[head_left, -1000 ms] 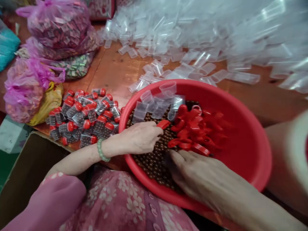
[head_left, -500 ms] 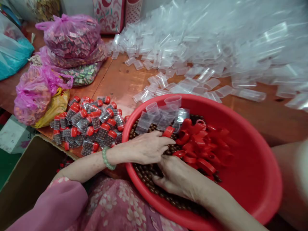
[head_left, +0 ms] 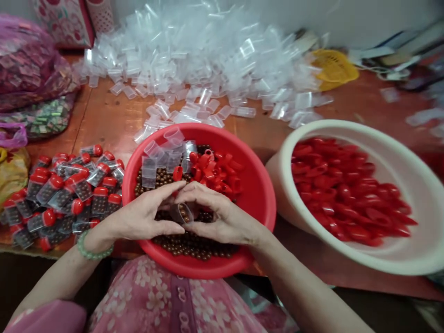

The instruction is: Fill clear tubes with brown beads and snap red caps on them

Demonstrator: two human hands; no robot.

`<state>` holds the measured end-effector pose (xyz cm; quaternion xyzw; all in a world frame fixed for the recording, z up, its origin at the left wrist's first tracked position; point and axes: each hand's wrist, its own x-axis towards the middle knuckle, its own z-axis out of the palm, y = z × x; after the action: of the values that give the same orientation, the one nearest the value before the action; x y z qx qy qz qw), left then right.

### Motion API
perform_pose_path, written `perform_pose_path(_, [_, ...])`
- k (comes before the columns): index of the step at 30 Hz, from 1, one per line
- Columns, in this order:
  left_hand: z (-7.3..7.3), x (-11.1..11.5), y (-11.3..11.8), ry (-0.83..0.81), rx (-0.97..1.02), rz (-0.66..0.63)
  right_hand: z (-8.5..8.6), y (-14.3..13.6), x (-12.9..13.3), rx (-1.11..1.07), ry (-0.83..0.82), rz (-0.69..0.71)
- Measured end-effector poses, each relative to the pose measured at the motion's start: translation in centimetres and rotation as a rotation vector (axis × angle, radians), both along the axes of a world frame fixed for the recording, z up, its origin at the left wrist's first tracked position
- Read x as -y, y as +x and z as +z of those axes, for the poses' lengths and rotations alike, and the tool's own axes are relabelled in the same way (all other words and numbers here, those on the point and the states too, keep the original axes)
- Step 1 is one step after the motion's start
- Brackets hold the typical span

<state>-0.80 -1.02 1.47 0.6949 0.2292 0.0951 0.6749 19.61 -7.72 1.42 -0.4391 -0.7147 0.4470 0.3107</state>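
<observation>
Over the red basin (head_left: 258,199), my left hand (head_left: 149,212) and my right hand (head_left: 225,215) meet around a small clear plastic container (head_left: 182,213). Its open end faces me, and brown beads show inside. The fingers of both hands curl around it; the far fingertips are partly hidden. Loose brown beads (head_left: 194,247) fill the near part of the basin. Behind my hands lie red caps (head_left: 215,171) on the right side and several clear empty containers (head_left: 161,157) on the left. One red cap (head_left: 178,173) sits apart on the beads.
Filled, red-capped containers (head_left: 62,194) are heaped at left, near pink plastic bags (head_left: 27,60). A large pile of clear containers (head_left: 208,55) covers the table's back. At right stands a white basin (head_left: 287,203) of red caps (head_left: 347,189). A yellow basket (head_left: 335,69) lies behind.
My hands have risen out of the beads and come together around a clear container with beads in it. The view has swung right, bringing the white basin into sight.
</observation>
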Motion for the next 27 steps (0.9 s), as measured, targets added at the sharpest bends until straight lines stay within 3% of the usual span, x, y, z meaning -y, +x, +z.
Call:
perform_pose_path(6, [0.0,0.2,0.9,-0.025,-0.09,-0.031,0.4,0.6,0.5,0.033,0.085,0.03])
perform_pose_path(8, [0.5,-0.1,0.8,-0.036,-0.095,0.016,0.5,1.4,0.8,0.049,0.091,0.007])
perform_pose_path(13, [1.5,-1.0,0.3,-0.052,-0.041,0.136,0.7,4.8,1.6,0.227,0.119,-0.297])
perform_pose_path(15, [1.6,-1.2,0.4,-0.039,-0.012,0.14,0.8,5.9,1.9,0.353,0.115,-0.333])
perform_pose_path(18, [1.5,-1.2,0.8,0.011,0.019,0.148,0.7,6.1,2.1,0.53,0.069,-0.278])
perform_pose_path(22, [1.2,-1.3,1.3,0.109,0.003,0.108,0.5,4.3,1.4,0.67,0.069,-0.191])
perform_pose_path(27, [0.6,-1.3,1.7,0.027,0.013,0.149,-0.1,1.5,-0.2,0.862,0.11,-0.094])
